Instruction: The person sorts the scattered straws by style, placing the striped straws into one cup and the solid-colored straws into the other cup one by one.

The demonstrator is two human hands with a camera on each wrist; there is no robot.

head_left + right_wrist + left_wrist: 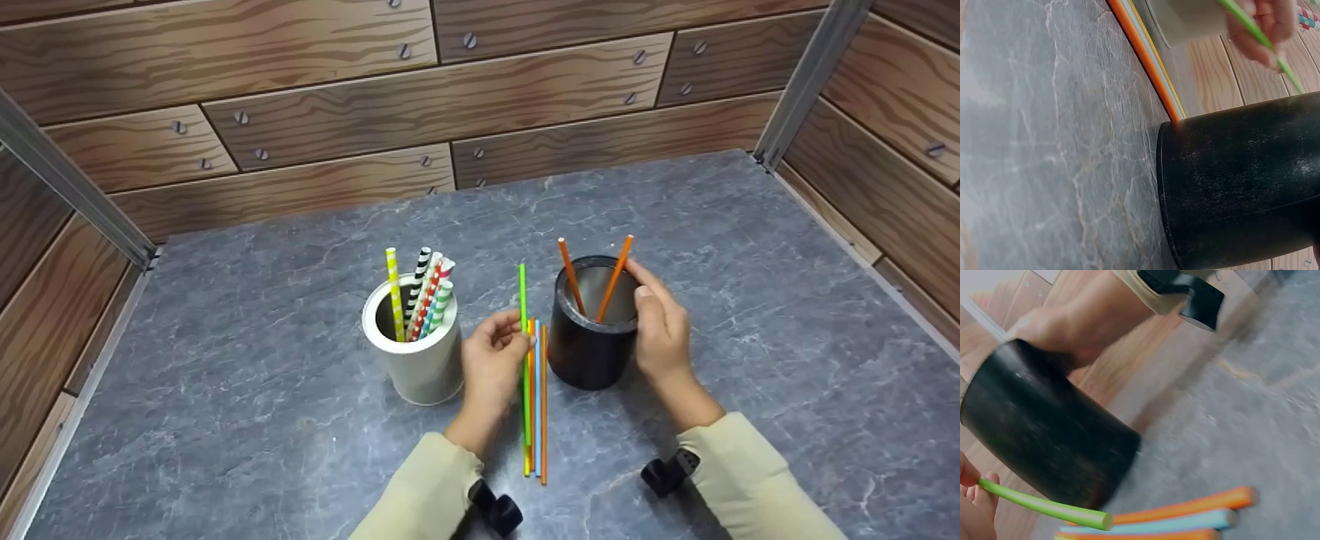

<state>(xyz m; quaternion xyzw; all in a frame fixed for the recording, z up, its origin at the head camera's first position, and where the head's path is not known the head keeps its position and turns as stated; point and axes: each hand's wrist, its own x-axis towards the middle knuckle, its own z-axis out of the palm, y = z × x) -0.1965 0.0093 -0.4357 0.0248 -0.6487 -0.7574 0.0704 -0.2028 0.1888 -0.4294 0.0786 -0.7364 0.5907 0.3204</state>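
Note:
Between two cups, my left hand (491,360) pinches a green straw (523,292), raised off the table in the wrist views. Below it, orange, blue and yellow straws (538,412) lie side by side on the tabletop. My right hand (664,330) holds the black cup (592,356) by its right side, with fingers at the rim. Two orange straws (616,277) lean inside that cup. In the left wrist view the black cup (1050,427) stands beyond the green straw (1050,508). The right wrist view shows the cup's dark wall (1241,180) close up.
Left of my left hand stands a white cup (424,375) with several patterned paper straws (418,281), striped and dotted. The grey marbled table (262,360) is bordered by wood-patterned walls (337,112) with metal corner posts (806,82). Each sleeve carries a black wrist device (670,472).

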